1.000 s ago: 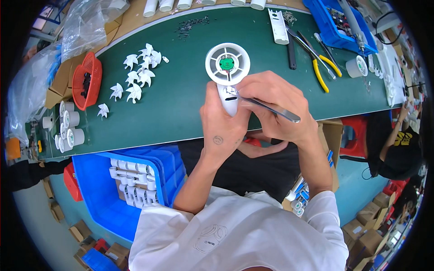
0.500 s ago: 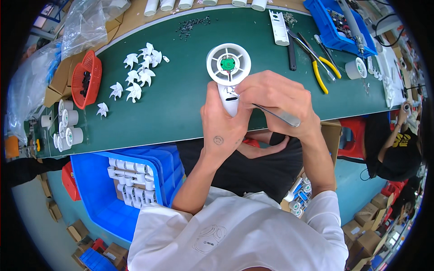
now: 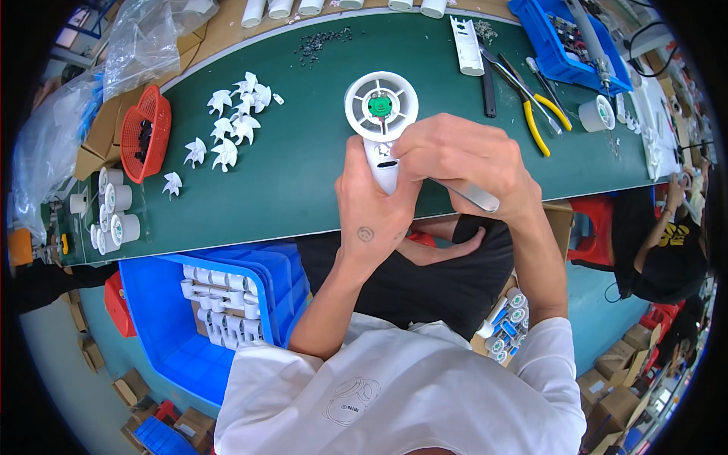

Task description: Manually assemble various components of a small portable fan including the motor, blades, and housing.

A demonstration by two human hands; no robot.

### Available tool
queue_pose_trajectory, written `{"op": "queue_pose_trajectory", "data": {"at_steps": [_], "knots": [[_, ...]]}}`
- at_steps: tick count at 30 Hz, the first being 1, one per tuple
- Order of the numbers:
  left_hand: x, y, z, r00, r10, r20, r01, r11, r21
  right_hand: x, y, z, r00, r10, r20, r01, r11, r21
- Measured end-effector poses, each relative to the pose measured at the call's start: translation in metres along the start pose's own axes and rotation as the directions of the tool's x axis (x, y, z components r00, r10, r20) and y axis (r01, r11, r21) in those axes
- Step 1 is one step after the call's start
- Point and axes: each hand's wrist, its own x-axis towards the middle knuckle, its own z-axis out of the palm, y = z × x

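My left hand [image 3: 371,205] grips the handle of a white hand-held fan body [image 3: 381,114] over the green table [image 3: 303,159]. Its round head is open and shows a green circuit part at the centre. My right hand [image 3: 462,163] holds metal tweezers [image 3: 470,195], with the tips at the top of the handle, hidden by my fingers. Both hands touch the fan body.
Several white fan blades [image 3: 231,129] lie at the left, beside a red basket [image 3: 148,133]. Yellow-handled pliers [image 3: 535,114], a tape roll [image 3: 595,114] and a blue parts tray [image 3: 569,38] sit at the right. A blue bin [image 3: 205,311] of white parts stands below the table. Another person [image 3: 667,235] sits at the right.
My hands and the fan body have stayed in almost the same place; the right hand's fingers have shifted slightly on the handle.
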Motion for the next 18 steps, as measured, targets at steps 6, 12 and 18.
{"op": "queue_pose_trajectory", "data": {"at_steps": [6, 12, 18], "knots": [[0.000, -0.004, 0.000, 1.000, 0.014, -0.005, -0.014, 1.000, 0.006, 0.000, 0.003, 0.000, 1.000, -0.012, 0.023, 0.012, 1.000, -0.001], [-0.001, 0.001, 0.000, 1.000, -0.007, -0.001, 0.007, 1.000, 0.002, 0.001, 0.002, -0.003, 0.999, -0.039, 0.031, 0.040, 0.999, -0.004], [-0.004, -0.001, 0.000, 0.996, -0.083, -0.022, 0.083, 0.996, -0.013, -0.017, -0.002, 0.006, 0.990, 0.010, -0.141, -0.001, 0.998, 0.059]]}}
